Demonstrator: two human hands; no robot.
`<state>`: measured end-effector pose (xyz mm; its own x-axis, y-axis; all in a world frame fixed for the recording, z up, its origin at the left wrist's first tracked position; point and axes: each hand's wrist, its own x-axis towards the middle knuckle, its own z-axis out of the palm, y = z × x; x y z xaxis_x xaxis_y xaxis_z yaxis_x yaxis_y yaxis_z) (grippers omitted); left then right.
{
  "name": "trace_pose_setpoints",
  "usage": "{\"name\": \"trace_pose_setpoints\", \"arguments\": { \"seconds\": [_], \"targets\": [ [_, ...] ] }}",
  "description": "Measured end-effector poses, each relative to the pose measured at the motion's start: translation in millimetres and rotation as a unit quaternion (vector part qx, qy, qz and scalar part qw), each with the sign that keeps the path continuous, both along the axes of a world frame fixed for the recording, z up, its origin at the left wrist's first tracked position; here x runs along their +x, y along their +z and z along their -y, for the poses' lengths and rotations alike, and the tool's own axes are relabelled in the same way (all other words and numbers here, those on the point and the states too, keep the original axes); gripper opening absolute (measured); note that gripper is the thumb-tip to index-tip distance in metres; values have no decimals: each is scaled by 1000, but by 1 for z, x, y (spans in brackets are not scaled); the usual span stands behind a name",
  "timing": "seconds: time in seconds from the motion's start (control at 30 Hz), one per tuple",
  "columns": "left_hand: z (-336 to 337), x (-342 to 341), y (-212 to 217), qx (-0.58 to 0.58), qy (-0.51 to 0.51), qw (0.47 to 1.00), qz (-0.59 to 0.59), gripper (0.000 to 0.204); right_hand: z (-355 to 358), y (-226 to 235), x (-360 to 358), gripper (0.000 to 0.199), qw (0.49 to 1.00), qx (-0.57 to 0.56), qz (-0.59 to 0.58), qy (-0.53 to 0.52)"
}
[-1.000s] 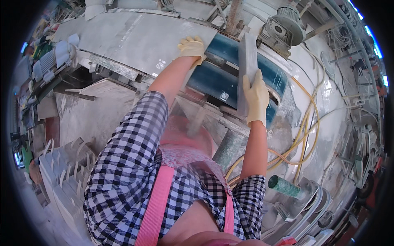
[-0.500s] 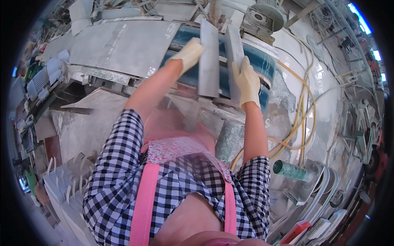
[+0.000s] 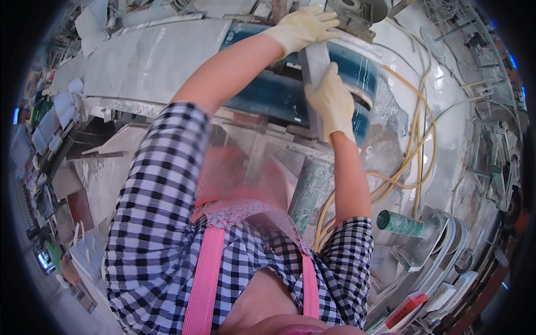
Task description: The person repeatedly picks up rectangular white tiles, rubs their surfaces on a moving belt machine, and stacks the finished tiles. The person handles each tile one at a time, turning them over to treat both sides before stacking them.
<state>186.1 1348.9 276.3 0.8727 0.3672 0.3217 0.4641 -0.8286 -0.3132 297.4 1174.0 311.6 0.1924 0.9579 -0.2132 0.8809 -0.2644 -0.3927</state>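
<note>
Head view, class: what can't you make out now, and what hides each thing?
Head view: far end of the long grey rectangular bar, covered by the cream-gloved left hand.
Head view: whether the left palm touches the bar, hidden by that hand's back.
Head view: top of the grey, rounded metal motor, cut off by the upper edge.

Wears pale cream, thin, slightly wrinkled gloves (image 3: 334, 109) with short plain cuffs (image 3: 341, 132) on left hand (image 3: 304, 28) and right hand (image 3: 330, 99); has on a black-and-white checked shirt (image 3: 151, 245) with loose half-length sleeves (image 3: 162, 162) and a V-shaped neckline (image 3: 247, 285); carries broad, ribbed pink straps (image 3: 205, 273) over both shoulders, joined to a finely patterned pink-and-white bib (image 3: 226, 214) above a plain pink apron front (image 3: 240, 178), blurred and seemingly translucent
</note>
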Motion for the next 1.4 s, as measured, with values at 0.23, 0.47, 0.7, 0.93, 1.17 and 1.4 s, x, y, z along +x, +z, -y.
{"name": "trace_pose_setpoints", "arguments": {
  "seconds": [0.23,0.47,0.7,0.93,1.17,1.4],
  "targets": [
    [36,-47,45,-244,107,955,-129,21,1,6,22,79,980,5,7,199],
    [115,-117,51,-329,155,925,-112,48,-16,16,33,79,920,-50,-15,388],
    [122,-222,21,-444,244,840,196,105,48,19,80,98,947,210,-145,193],
    [135,-184,-42,-649,187,628,387,115,91,-39,67,106,845,115,-517,-78],
    [122,-178,-49,-711,184,497,463,124,79,-53,60,99,834,131,-523,-117],
    [114,-188,-54,-666,204,656,291,98,68,-45,69,69,898,159,-409,-24]
  ]
}}
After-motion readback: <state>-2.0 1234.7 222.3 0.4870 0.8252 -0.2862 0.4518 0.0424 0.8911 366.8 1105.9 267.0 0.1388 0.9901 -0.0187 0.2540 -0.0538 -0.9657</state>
